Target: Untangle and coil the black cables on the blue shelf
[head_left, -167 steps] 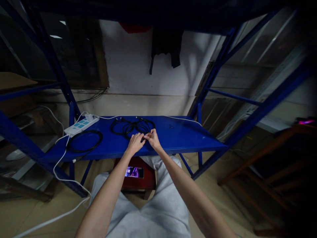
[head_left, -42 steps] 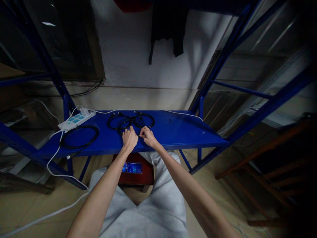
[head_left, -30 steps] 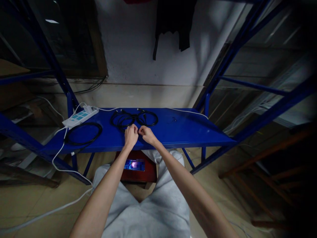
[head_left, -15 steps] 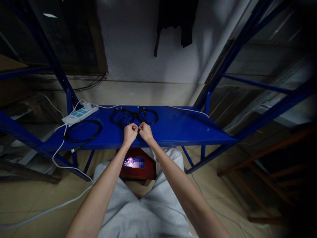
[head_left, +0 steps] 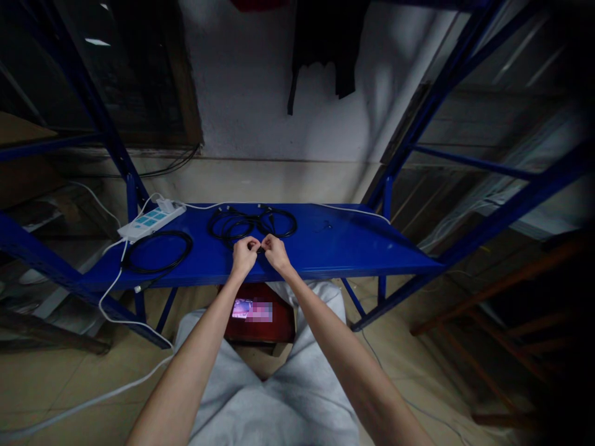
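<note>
My left hand (head_left: 245,255) and my right hand (head_left: 275,251) are close together over the front part of the blue shelf, fingertips nearly touching. Both are closed in a pinch. Something small and dark shows between them, too hidden to make out. Just behind my hands lie coiled black cables (head_left: 284,234), their loops overlapping and their plugs toward the back edge. Part of the nearer loops is covered by my left hand.
On the blue shelf (head_left: 353,248), a white power strip (head_left: 151,222) sits at the left behind another black cable coil (head_left: 189,246). Small thin black pieces (head_left: 328,225) lie right of centre. A lit phone (head_left: 242,308) rests on a red-brown stool (head_left: 279,331) below.
My hands stay together at the same spot, with the fingers slightly shifted and a small gap showing at the thumbs. The view has tilted a little, and the phone's picture differs.
</note>
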The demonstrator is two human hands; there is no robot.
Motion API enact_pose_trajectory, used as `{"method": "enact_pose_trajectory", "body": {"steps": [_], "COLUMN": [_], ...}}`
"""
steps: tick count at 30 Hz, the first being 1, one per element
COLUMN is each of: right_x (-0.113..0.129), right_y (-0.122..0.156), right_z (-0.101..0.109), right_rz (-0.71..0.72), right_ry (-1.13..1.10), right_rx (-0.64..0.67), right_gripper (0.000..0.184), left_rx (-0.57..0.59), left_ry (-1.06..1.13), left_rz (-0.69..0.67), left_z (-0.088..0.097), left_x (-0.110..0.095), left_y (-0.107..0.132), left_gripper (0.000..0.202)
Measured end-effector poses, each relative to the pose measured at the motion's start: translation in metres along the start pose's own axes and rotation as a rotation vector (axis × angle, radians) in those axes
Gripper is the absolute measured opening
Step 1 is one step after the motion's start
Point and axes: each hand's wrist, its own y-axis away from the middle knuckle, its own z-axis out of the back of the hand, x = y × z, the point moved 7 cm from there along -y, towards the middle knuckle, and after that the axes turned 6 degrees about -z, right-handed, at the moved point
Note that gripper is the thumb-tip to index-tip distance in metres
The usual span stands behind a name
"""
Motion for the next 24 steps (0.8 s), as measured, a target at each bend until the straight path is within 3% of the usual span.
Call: {"method": "enact_pose_trajectory", "body": {"steps": [4, 10, 18, 24], "right_x": [0.000, -0.002, 0.006, 0.013], "right_y": [0.001, 0.001, 0.003, 0.005], "right_z": [0.000, -0.002, -0.001, 0.000], "right_rz": [-0.005, -0.001, 0.111, 0.136], "right_ry": [0.025, 0.000, 0.014, 0.120], "right_rx": [-0.019, 0.005, 0.004, -0.037], "right_gripper": [0.014, 0.009, 0.015, 0.008], "left_rx": [0.012, 0.022, 0.015, 0.026], "left_ry": [-0.048, -0.045, -0.052, -0.082], "left_rz": [-0.043, 0.003, -0.001, 0.017], "left_z": [-0.001, -0.003, -0.004, -0.004], "left_x": [-0.002, 0.001, 0.002, 0.002], "left_y": [-0.001, 0.000, 0.000, 0.000], "left_gripper": [0.012, 0.010, 0.009, 0.010]}}
